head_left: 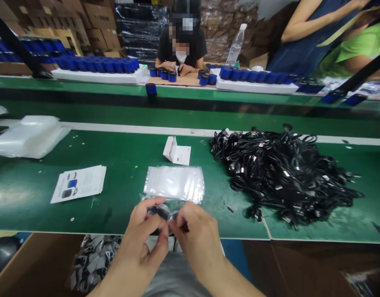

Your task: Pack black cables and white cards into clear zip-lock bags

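Observation:
Both hands meet at the front edge of the green table (122, 165). Fingers of my left hand (146, 235) are closed on a small clear bag (160, 211) with something black inside. My right hand (196, 231) pinches the same bag at its right end. Just beyond the hands lies a stack of clear flat bags (174, 182). Behind that stack stands a folded leaflet (177, 152). To the right is a big heap of coiled black cables (279, 173). A pile of printed sheets (78, 183) lies on the left.
A bundle of plastic bags (30, 136) lies at the far left. Below the table edge is a box of bagged parts (93, 262). Across the table, a person (180, 45) works among blue cylinders (97, 64); a bottle (237, 45) stands nearby. Others are at the right.

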Demonstrator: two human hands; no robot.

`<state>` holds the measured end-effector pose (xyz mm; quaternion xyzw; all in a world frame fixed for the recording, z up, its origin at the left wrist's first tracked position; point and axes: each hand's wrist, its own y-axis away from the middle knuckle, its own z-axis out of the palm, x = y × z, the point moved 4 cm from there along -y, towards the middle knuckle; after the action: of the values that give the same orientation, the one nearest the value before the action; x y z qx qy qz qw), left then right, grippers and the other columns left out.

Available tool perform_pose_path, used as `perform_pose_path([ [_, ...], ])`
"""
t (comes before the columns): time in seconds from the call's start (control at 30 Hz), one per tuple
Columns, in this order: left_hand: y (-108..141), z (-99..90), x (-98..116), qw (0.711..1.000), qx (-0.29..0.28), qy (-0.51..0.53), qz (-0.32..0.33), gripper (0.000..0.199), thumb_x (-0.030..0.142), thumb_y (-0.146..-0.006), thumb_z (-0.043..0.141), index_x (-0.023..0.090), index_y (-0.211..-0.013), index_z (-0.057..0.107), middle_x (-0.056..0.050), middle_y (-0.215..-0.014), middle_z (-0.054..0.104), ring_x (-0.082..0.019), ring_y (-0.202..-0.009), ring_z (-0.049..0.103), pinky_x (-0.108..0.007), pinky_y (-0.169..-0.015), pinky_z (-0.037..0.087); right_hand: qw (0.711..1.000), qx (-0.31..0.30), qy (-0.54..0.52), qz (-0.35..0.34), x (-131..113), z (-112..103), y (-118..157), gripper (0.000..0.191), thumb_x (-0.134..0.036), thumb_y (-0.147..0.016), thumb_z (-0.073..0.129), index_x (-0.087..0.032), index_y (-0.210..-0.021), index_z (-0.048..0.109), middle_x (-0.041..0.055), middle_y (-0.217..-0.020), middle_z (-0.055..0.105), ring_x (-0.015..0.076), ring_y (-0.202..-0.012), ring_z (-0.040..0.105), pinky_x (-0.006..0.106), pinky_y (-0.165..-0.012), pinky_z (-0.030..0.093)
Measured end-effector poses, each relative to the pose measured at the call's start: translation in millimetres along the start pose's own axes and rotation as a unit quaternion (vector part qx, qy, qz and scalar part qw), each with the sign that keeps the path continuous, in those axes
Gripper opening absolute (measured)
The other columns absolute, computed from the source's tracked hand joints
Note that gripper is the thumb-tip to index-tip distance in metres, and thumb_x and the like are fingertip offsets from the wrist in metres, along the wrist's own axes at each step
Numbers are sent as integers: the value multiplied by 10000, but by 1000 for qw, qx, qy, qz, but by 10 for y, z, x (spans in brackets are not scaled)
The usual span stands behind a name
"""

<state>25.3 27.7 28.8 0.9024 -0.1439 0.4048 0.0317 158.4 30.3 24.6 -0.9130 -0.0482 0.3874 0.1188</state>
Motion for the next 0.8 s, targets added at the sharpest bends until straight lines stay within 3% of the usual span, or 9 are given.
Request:
perform_pose_path([
  [0.03,9,7,35,1000,-4,2,10,182,181,-831,436,231,-686,535,-64,-1202,485,-245,-1188,461,-320,-821,473,999,13,2,35,32,-2,-9,157,-56,-656,653,-178,-732,591,8,-664,626,162,-572,581,231,-512,388],
  [0.1,27,6,106,999,-17,0,42,186,152,-817,435,232,-685,538,-59,-1185,521,-218,-1148,499,-296,-820,473,995,-32,-47,86,93,32,-34,249,-14,-620,638,-173,-802,578,0,-721,614,144,-607,563,216,-537,387],
  [0.23,-7,-106,119,994,-27,-68,83,91,212,-802,548,263,-803,623,-36,-1169,596,-230,-1039,568,-350,-839,456,971,-164,-150,92,129,82,-62,244,6,-654,636,-171,-564,495,-72,-529,525,82,-497,482,176,-477,300],
  [0.3,-80,-177,43,992,-41,-98,66,346,339,-713,701,300,-1049,625,-44,-1145,644,-276,-1017,581,-396,-844,456,966,-182,-166,82,122,54,-70,248,-27,-679,662,-167,-545,506,-72,-521,528,79,-500,475,178,-478,295],
  [0.37,-171,-196,-61,992,-92,-84,11,580,385,-622,775,301,-1168,597,-31,-990,706,-278,-915,621,-377,-782,490,958,-207,-193,47,77,24,-74,192,-31,-729,622,-171,-606,575,-55,-599,581,90,-565,514,185,-531,340],
  [0.47,-267,-159,-166,983,-160,0,-85,289,392,-738,670,250,-989,692,1,-763,709,-217,-724,644,-293,-640,503,938,-197,-282,47,58,-34,-81,176,-121,-869,490,-193,-828,645,-9,-767,649,116,-692,579,218,-640,418],
  [0.57,-303,-143,-171,981,-134,83,-114,246,411,-816,581,193,-835,695,-11,-725,700,-189,-672,632,-268,-596,486,909,-165,-359,132,136,-51,-61,177,-268,-873,538,-186,-1015,605,22,-836,656,132,-699,587,234,-622,451],
  [0.7,-286,-122,-150,976,-114,151,-106,237,386,-832,569,185,-747,663,-1,-698,661,-160,-651,604,-245,-588,470,934,-156,-283,152,186,-63,-27,118,-237,-831,584,-170,-744,624,-21,-618,571,113,-574,503,219,-543,391],
  [0.8,-293,-133,-181,970,-96,188,-125,248,398,-855,527,196,-776,647,20,-672,609,-135,-624,564,-219,-559,447,950,-145,-247,127,181,-93,-29,155,-221,-848,562,-172,-716,626,-22,-629,563,111,-585,497,220,-554,379],
])
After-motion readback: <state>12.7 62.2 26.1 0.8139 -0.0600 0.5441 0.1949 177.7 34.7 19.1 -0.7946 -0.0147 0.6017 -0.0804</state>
